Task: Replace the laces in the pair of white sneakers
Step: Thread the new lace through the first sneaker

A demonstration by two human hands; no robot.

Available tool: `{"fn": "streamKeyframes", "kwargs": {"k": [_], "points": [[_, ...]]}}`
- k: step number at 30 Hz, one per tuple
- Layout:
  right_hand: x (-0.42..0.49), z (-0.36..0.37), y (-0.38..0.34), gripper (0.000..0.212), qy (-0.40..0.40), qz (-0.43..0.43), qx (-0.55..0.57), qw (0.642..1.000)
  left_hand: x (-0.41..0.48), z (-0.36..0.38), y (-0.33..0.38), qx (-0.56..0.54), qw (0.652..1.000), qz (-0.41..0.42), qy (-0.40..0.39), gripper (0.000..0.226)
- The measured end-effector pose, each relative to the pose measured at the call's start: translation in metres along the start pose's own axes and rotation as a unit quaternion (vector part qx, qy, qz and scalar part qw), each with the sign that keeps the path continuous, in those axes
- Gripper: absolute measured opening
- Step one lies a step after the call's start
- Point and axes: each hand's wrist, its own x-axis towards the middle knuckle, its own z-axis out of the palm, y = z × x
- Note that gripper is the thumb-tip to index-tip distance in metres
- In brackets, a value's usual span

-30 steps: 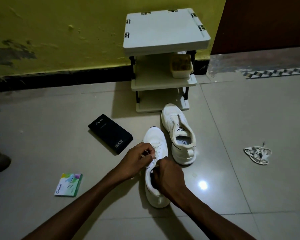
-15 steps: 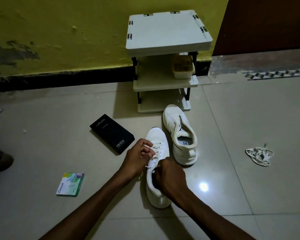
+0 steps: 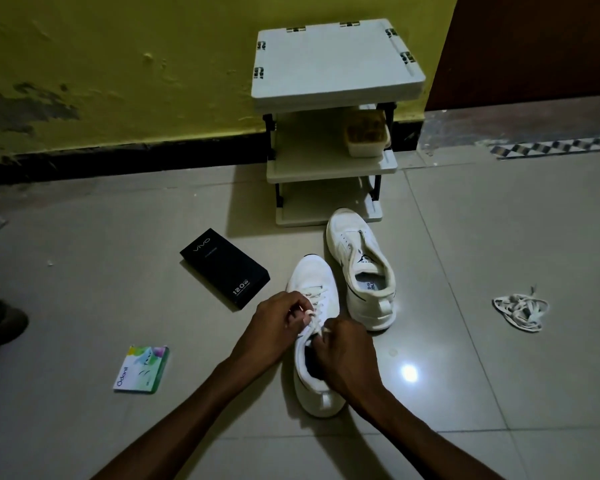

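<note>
Two white sneakers stand on the tiled floor. The near sneaker point(image 3: 312, 282) points away from me and carries a white lace point(image 3: 317, 301) crossed through its eyelets. My left hand point(image 3: 274, 323) pinches one lace end at the shoe's left side. My right hand point(image 3: 347, 355) pinches the other lace end over the shoe's opening and hides the tongue. The far sneaker point(image 3: 361, 268) sits just right of it, without a lace. A loose bundle of white laces point(image 3: 520, 311) lies on the floor at the right.
A white three-tier rack point(image 3: 333, 67) stands against the yellow wall, with a small tub point(image 3: 366, 136) on its middle shelf. A black phone box point(image 3: 224, 268) and a small colourful packet point(image 3: 142, 368) lie on the floor to the left. A dark shoe point(image 3: 0, 323) shows at the left edge.
My hands have drawn slightly closer together over the near sneaker's upper eyelets. The sneakers and other items stay where they were.
</note>
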Motion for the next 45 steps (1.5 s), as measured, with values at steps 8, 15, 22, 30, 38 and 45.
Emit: {"fn": "streamKeyframes", "kwargs": {"k": [8,15,22,30,38,45], "points": [[-0.005,-0.006,0.0,0.049,0.064,-0.019,0.075,0.995,-0.003,-0.002,0.004,-0.032,0.996,-0.072,-0.036,0.023],[-0.005,-0.004,0.002,0.027,0.078,-0.048,0.064,0.994,-0.008,-0.003,0.008,-0.034,0.994,-0.1,-0.031,0.053],[-0.004,-0.005,0.003,0.021,0.068,-0.002,0.063,0.996,-0.01,-0.002,0.018,0.044,0.994,-0.096,-0.009,0.057],[-0.004,-0.032,0.003,0.043,0.049,-0.031,0.039,0.998,-0.019,-0.007,0.017,0.033,0.994,-0.105,0.017,0.035],[-0.001,-0.038,-0.006,0.029,0.116,0.08,-0.102,0.985,-0.019,0.002,0.025,0.056,0.995,-0.077,0.009,0.049],[0.003,-0.049,-0.026,0.026,0.087,0.009,-0.323,0.942,-0.02,0.007,0.019,0.02,0.994,-0.11,0.018,0.047]]}}
